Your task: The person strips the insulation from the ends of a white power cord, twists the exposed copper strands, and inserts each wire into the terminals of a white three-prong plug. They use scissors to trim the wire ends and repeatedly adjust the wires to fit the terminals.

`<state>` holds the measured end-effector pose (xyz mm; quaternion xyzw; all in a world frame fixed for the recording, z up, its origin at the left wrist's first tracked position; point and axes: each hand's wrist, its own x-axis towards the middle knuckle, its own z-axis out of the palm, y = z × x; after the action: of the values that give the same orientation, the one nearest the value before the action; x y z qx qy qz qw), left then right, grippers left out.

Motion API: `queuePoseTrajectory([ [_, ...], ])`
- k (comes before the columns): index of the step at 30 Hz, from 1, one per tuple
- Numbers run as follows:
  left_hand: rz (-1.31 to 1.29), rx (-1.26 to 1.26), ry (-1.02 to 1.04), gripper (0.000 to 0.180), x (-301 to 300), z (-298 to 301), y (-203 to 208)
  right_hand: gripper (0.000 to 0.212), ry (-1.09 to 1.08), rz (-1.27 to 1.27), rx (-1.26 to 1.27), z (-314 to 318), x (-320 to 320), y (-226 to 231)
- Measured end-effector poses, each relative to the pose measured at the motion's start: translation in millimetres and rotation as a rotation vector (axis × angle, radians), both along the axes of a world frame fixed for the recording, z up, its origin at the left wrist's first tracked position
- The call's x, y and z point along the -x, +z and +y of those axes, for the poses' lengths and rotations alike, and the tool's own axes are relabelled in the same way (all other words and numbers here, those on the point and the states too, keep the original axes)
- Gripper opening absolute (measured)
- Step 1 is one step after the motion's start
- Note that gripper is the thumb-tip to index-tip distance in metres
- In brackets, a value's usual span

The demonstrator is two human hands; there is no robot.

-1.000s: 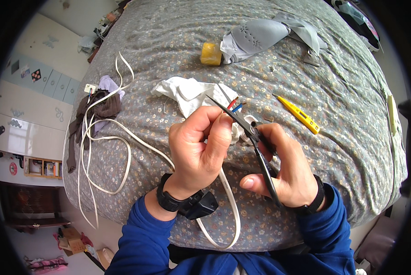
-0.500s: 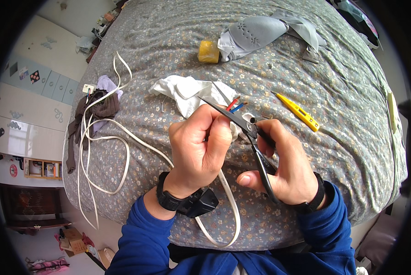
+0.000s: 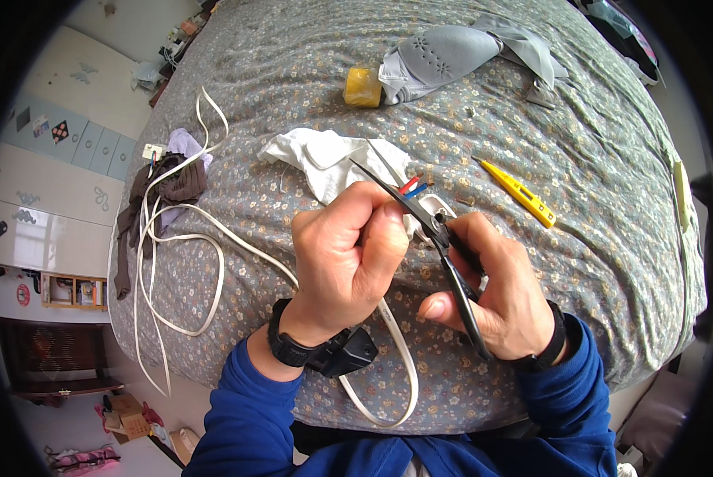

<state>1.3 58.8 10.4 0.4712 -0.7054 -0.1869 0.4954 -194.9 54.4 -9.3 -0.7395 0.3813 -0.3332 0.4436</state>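
My left hand (image 3: 348,258) is closed around the end of a white cable (image 3: 402,350), which loops down below it. A red wire (image 3: 409,185) and a blue wire (image 3: 418,191), their tips bare, poke out past its thumb and finger. In my right hand (image 3: 503,294) is a pair of black-handled scissors (image 3: 457,290), blades apart and pointing up to the left. The lower blade crosses the wires beside my left thumb; whether it touches them I cannot tell. Behind the scissors shows a small white item (image 3: 437,208), partly hidden.
A white cloth (image 3: 328,163) lies beyond my hands. To the right is a yellow screwdriver-like tester (image 3: 519,193). Farther off lie a yellow tape roll (image 3: 363,87) and a grey garment (image 3: 440,63). More cable coils left over a brown cloth (image 3: 183,181), on the flowered bedspread (image 3: 261,103).
The wire ends have shifted slightly right and down. My right hand and the scissors' handle have moved a little down and right. Both hands keep their holds.
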Motion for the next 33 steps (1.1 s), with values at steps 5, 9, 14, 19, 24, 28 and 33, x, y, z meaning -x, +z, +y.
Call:
queuePoseTrajectory([
  [5, -0.118, 0.085, 0.030, 0.008, -1, 0, 3, 0.055, -0.040, 0.014, -0.017, 2, -1, 6],
  [9, -0.203, 0.155, 0.077, 0.006, 0, 1, 5, 0.053, -0.034, 0.016, -0.005, 1, 0, 7],
  [14, -0.305, 0.271, 0.082, 0.005, -2, 0, 4, 0.052, -0.034, 0.014, 0.019, 2, 2, 8],
  [19, 0.066, -0.067, -0.007, 0.012, -2, 3, 2, 0.060, -0.035, -0.030, 0.018, -2, 1, 1],
  [24, 0.316, -0.327, -0.164, 0.024, -5, 3, 2, 0.067, -0.006, -0.048, 0.067, -4, 2, -3],
  [28, 0.622, -0.579, -0.356, 0.027, -10, 0, 6, 0.069, -0.004, -0.035, 0.076, -4, 3, -3],
  [33, 0.926, -0.852, -0.510, 0.029, -17, -2, 11, 0.071, 0.002, -0.026, 0.079, -5, 3, -2],
])
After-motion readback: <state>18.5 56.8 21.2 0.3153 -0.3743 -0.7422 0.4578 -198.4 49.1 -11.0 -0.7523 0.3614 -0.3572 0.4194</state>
